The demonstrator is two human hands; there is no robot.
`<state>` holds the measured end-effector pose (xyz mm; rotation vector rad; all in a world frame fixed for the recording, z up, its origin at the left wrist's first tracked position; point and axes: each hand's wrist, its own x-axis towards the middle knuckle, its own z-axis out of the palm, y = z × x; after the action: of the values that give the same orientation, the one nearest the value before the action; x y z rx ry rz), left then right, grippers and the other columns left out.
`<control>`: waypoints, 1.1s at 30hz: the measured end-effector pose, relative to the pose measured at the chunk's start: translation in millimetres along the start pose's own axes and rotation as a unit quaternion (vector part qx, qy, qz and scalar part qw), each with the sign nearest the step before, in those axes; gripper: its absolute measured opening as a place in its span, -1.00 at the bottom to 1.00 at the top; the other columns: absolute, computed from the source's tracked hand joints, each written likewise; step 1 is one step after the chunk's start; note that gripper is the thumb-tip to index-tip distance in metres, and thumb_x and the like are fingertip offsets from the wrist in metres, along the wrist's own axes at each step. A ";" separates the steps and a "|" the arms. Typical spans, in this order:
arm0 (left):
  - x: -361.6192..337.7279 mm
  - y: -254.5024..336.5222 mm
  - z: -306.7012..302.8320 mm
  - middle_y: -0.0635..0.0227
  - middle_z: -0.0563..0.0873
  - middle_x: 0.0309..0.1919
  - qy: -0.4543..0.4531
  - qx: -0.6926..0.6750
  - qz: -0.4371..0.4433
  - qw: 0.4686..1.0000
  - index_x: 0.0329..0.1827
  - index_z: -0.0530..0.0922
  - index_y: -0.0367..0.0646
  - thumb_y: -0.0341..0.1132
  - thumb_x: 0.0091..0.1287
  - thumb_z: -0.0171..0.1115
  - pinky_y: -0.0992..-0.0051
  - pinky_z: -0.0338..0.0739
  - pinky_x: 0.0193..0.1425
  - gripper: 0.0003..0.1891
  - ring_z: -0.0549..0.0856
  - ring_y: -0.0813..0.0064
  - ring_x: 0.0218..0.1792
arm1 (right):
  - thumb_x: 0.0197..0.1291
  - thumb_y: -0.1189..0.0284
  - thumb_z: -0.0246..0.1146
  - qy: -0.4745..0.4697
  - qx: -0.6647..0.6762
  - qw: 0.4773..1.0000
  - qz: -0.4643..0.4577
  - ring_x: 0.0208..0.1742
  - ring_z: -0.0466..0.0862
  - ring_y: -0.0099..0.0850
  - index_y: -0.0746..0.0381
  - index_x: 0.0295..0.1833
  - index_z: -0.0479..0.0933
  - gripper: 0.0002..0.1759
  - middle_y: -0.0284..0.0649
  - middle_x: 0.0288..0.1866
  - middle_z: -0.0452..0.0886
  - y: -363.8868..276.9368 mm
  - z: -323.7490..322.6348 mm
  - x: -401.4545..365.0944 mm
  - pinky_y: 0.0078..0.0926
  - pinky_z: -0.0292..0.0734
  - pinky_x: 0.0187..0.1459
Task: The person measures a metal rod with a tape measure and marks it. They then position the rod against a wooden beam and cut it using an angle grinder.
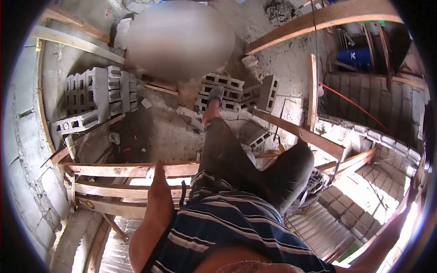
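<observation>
My left hand is at the top wooden board of a rail beside my body, apparently touching it. Its fingers are too hidden to show whether they wrap round the board. My right arm stretches out toward the lower right edge, where glare and the dark border hide the hand. One of my feet stands on a low stack of grey hollow blocks in front of me. My other leg is bent, with the knee out to the right.
More hollow blocks are stacked at the left. Wooden beams cross at upper right, near a blue container. A sloping plank runs beside my knee. Corrugated sheets lie below right. A blurred oval covers the top middle.
</observation>
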<state>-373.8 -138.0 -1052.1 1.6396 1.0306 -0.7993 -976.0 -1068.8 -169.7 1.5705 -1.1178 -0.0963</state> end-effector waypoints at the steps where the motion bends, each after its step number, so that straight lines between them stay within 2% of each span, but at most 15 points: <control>1: 2.3 -0.1 -1.2 0.05 0.63 -0.05 0.004 0.002 0.001 1.000 0.11 0.51 -0.27 0.02 0.18 0.49 0.06 0.58 -0.08 -0.38 0.65 0.08 -0.08 | 0.27 -0.48 0.03 -0.013 0.009 1.000 0.023 0.56 0.37 0.03 -0.01 0.68 0.14 0.07 0.15 0.60 0.30 -11.1 -7.0 -4.3 0.19 0.28 0.48; 10: 1.7 5.0 1.4 -0.04 0.62 0.00 0.055 0.043 -0.016 0.997 0.17 0.47 -0.35 0.00 0.15 0.49 0.06 0.59 -0.03 -0.31 0.65 0.04 -0.03 | 0.33 -0.41 0.07 -0.014 0.080 0.988 0.134 0.48 0.47 0.09 0.07 0.65 0.20 0.02 0.21 0.51 0.40 -92.2 -31.8 -2.8 0.14 0.42 0.39; 15: 12.7 27.1 13.8 -0.09 0.62 0.03 0.076 0.075 -0.023 0.994 0.21 0.46 -0.39 -0.01 0.14 0.49 0.06 0.59 0.00 -0.27 0.65 0.01 0.00 | 0.36 -0.37 0.09 0.085 0.143 0.974 0.150 0.43 0.52 0.13 0.12 0.64 0.23 -0.01 0.24 0.46 0.46 -154.7 -75.3 12.5 0.12 0.50 0.35; 17: 18.1 23.4 11.2 -0.10 0.62 0.04 0.083 0.085 -0.026 0.993 0.22 0.45 -0.41 -0.01 0.14 0.49 0.06 0.60 0.01 -0.25 0.66 0.00 0.01 | 0.40 -0.21 0.22 0.088 0.018 0.988 0.126 0.47 0.50 0.06 0.14 0.61 0.29 -0.11 0.20 0.52 0.41 -203.2 -106.5 10.7 -0.05 0.53 0.35; 20: 18.2 22.5 10.0 -0.13 0.61 0.06 0.108 0.103 -0.022 0.989 0.25 0.44 -0.43 -0.02 0.13 0.49 0.05 0.60 0.03 -0.23 0.66 -0.01 0.03 | 0.43 -0.09 0.27 0.082 0.259 0.962 0.032 0.43 0.54 0.02 0.13 0.62 0.28 -0.17 0.15 0.54 0.41 -302.3 -128.0 7.7 -0.12 0.53 0.35; 22: 21.9 12.4 8.7 -0.15 0.61 0.07 0.132 0.119 -0.016 0.984 0.26 0.43 -0.45 -0.02 0.12 0.50 0.05 0.60 0.04 -0.21 0.66 -0.02 0.04 | 0.45 0.00 0.29 0.028 0.460 0.885 -0.066 0.41 0.56 -0.01 0.12 0.63 0.27 -0.21 0.11 0.55 0.41 -389.7 -146.8 10.4 -0.16 0.53 0.34; 23: 21.9 4.9 5.9 -0.16 0.61 0.07 0.146 0.129 -0.014 0.981 0.27 0.43 -0.46 -0.03 0.12 0.50 0.05 0.60 0.05 -0.20 0.66 -0.03 0.05 | 0.52 0.33 0.27 -0.005 0.398 0.910 -0.115 0.40 0.57 -0.17 0.11 0.68 0.18 -0.28 -0.03 0.57 0.41 -440.7 -205.6 26.9 -0.21 0.56 0.32; 25: 27.4 -7.1 5.9 -0.18 0.61 0.09 0.178 0.153 -0.010 0.972 0.28 0.42 -0.47 -0.03 0.12 0.50 0.05 0.60 0.06 -0.19 0.66 -0.04 0.06 | 0.55 0.36 0.21 -0.129 0.602 0.781 -0.103 0.37 0.57 -0.30 0.16 0.69 0.16 -0.30 -0.06 0.46 0.53 -498.7 -217.0 92.6 -0.34 0.51 0.33; 26: 26.7 -12.8 5.9 -0.19 0.61 0.09 0.197 0.166 -0.011 0.966 0.29 0.42 -0.48 -0.03 0.11 0.50 0.05 0.61 0.07 -0.18 0.66 -0.04 0.07 | 0.56 0.37 0.20 -0.135 0.602 0.773 -0.151 0.36 0.56 -0.36 0.15 0.70 0.14 -0.30 -0.09 0.39 0.58 -535.1 -260.4 131.4 -0.42 0.45 0.36; 27: 29.7 -18.7 4.3 -0.20 0.61 0.10 0.217 0.183 -0.008 0.959 0.30 0.41 -0.49 -0.04 0.11 0.50 0.05 0.61 0.07 -0.17 0.66 -0.05 0.07 | 0.59 0.32 0.16 -0.048 0.638 0.735 -0.225 0.38 0.56 -0.31 0.13 0.70 0.15 -0.33 -0.07 0.43 0.55 -572.3 -258.2 192.4 -0.40 0.39 0.42; 28: 31.2 -25.1 5.4 -0.21 0.61 0.10 0.235 0.194 -0.010 0.952 0.31 0.41 -0.50 -0.04 0.11 0.50 0.05 0.61 0.08 -0.16 0.66 -0.05 0.08 | 0.61 0.25 0.11 0.070 0.538 0.793 -0.276 0.48 0.50 -0.25 0.10 0.70 0.15 -0.34 -0.03 0.52 0.47 -620.9 -313.0 239.4 -0.35 0.33 0.48; 29: 32.9 -32.1 6.1 -0.22 0.61 0.11 0.255 0.206 -0.013 0.945 0.31 0.40 -0.51 -0.04 0.11 0.50 0.05 0.61 0.09 -0.16 0.66 -0.06 0.08 | 0.61 0.19 0.09 0.021 0.542 0.796 -0.269 0.58 0.39 -0.20 0.15 0.69 0.16 -0.33 -0.01 0.62 0.35 -666.9 -378.6 269.5 -0.32 0.24 0.54; 30: 31.3 -38.2 8.8 -0.23 0.60 0.11 0.274 0.216 -0.018 0.937 0.32 0.40 -0.51 -0.04 0.10 0.50 0.05 0.61 0.09 -0.15 0.66 -0.06 0.09 | 0.59 0.17 0.15 0.012 0.618 0.723 -0.309 0.55 0.41 -0.27 0.05 0.71 0.13 -0.30 -0.09 0.66 0.31 -722.2 -421.2 308.9 -0.31 0.25 0.54; 32: 25.8 -40.7 15.1 -0.25 0.60 0.12 0.315 0.236 -0.025 0.919 0.34 0.39 -0.53 -0.05 0.10 0.50 0.05 0.61 0.10 -0.13 0.66 -0.07 0.10 | 0.58 0.21 0.15 0.160 0.607 0.678 -0.382 0.55 0.39 -0.30 0.07 0.71 0.12 -0.30 -0.08 0.64 0.33 -843.3 -539.4 320.0 -0.33 0.28 0.52; 33: 21.7 -39.0 16.2 -0.25 0.60 0.13 0.341 0.250 -0.028 0.906 0.34 0.39 -0.54 -0.05 0.10 0.50 0.05 0.61 0.11 -0.12 0.66 -0.08 0.11 | 0.57 0.26 0.17 0.071 0.668 0.616 -0.412 0.54 0.40 -0.30 0.13 0.68 0.18 -0.32 -0.08 0.62 0.36 -903.4 -575.1 329.7 -0.33 0.30 0.51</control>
<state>-400.5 -142.7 -1091.0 2.4421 1.4326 -0.5466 79.6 -970.5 -532.1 3.2817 -0.0146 0.3517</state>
